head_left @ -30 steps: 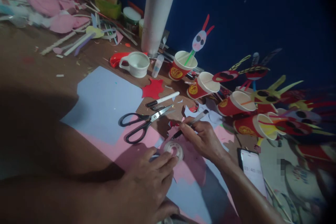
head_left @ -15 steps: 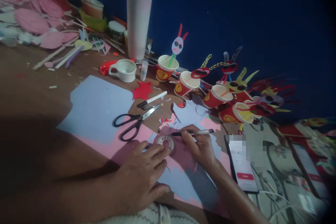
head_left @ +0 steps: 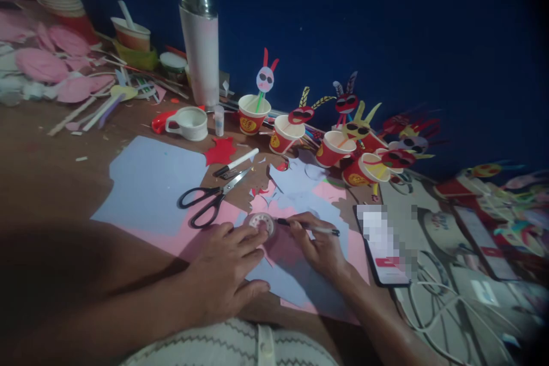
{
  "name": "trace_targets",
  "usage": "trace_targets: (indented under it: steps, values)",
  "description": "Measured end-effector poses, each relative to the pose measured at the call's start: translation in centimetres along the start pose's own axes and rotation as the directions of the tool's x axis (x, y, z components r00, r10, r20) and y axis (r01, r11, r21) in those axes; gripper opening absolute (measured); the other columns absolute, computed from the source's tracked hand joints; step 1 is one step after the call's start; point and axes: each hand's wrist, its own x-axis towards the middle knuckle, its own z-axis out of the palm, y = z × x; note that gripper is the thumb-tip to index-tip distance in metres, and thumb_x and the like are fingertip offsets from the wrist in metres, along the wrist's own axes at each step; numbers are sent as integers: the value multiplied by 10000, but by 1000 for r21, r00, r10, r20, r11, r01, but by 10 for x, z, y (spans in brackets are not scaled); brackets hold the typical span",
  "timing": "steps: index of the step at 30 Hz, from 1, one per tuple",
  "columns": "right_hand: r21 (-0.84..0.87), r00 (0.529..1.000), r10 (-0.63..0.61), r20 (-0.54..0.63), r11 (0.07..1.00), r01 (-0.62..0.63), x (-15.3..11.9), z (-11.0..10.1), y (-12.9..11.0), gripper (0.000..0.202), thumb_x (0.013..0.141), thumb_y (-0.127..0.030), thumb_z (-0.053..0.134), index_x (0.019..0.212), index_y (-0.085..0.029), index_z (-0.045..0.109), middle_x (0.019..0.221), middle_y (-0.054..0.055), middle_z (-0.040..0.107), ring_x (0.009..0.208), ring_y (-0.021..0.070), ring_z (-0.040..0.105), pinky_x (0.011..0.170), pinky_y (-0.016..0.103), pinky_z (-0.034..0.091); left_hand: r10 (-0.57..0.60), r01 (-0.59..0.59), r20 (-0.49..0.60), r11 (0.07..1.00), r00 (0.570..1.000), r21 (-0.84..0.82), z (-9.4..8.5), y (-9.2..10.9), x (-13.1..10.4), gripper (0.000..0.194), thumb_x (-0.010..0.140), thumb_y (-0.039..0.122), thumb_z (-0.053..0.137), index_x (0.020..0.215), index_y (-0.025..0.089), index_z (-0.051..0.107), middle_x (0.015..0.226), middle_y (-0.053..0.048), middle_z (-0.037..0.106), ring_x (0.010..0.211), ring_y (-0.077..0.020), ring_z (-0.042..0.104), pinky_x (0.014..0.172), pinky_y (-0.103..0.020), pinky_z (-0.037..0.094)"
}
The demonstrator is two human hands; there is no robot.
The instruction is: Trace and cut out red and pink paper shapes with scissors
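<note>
A black-and-white pen (head_left: 319,229) is pinched in my right hand (head_left: 317,246), its dark tip beside a small round tape roll (head_left: 262,225). Fingers outstretched, my left hand (head_left: 231,269) presses the roll's near edge down onto pink and lilac paper (head_left: 295,269). Left of the roll lie black-handled scissors (head_left: 213,197), blades apart. A capped white marker (head_left: 238,162) rests just beyond them. Whether the pen tip touches the paper I cannot tell.
Red paper cups (head_left: 253,114) with paper faces on straws stand in a row behind. A tall flask (head_left: 200,51), a white mug (head_left: 189,124) and a red paper scrap (head_left: 220,151) are farther left. A phone (head_left: 381,246) and cables (head_left: 429,309) lie at the right.
The view has shifted, so things sit a little farther left and the flask's top shows. Both hands keep about the same places at the roll, the pen still at its edge.
</note>
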Motion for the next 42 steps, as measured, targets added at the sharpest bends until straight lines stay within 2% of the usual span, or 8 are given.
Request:
trace_targets:
  steps: [9,13,16,20,25,35,42]
  values:
    - [-31,991,-130,-22,991,129,-26,3,1,136,858,-125,506,941,-188,594,707,34,666,614,157,607,588,283,471,-11,11,33,1000,999,-7,-3,2,1,408,881,480,448,1126,192,598,1331,-60,525,1176,-254,438,898,-417,285]
    - [-31,983,-181,-20,983,181,-37,6,1,166,843,-111,515,965,-204,577,766,49,683,654,167,616,616,296,479,-16,15,13,1000,1000,13,-2,4,1,408,875,472,463,1140,191,592,1312,-57,540,1170,-247,442,906,-413,294]
    - [-36,976,-216,-5,976,216,-42,8,-4,169,840,-118,513,969,-208,573,735,44,674,614,165,598,587,292,468,0,0,13,1000,1000,28,-1,3,1,412,875,480,455,1141,196,591,1309,-63,540,1178,-247,435,908,-413,293]
    - [-46,965,-263,17,964,264,-42,11,-13,184,843,-98,506,986,-200,558,774,55,684,626,164,596,599,296,467,8,-9,22,999,1000,52,-1,2,1,347,858,454,493,1055,200,622,1301,-49,545,1170,-248,438,890,-405,296]
    - [-81,959,-282,22,956,283,-41,14,-19,171,846,-95,519,984,-190,551,730,38,657,620,165,580,594,295,458,15,-19,58,997,998,69,-4,0,2,241,849,349,529,1022,208,621,1304,-21,543,1173,-231,431,861,-390,307]
    - [-129,937,-342,69,929,348,-39,18,-26,138,860,-87,505,963,-171,544,760,54,685,622,171,579,580,307,443,28,-34,78,996,997,79,-3,-1,3,165,842,258,517,926,199,645,1308,-2,542,1165,-227,428,835,-388,312]
    - [-116,928,-369,54,921,373,-30,24,-31,110,868,-104,507,933,-143,585,708,57,670,616,166,581,573,292,456,38,-39,15,997,999,66,4,-5,2,127,787,239,574,874,192,654,1299,10,556,1140,-233,446,806,-397,306]
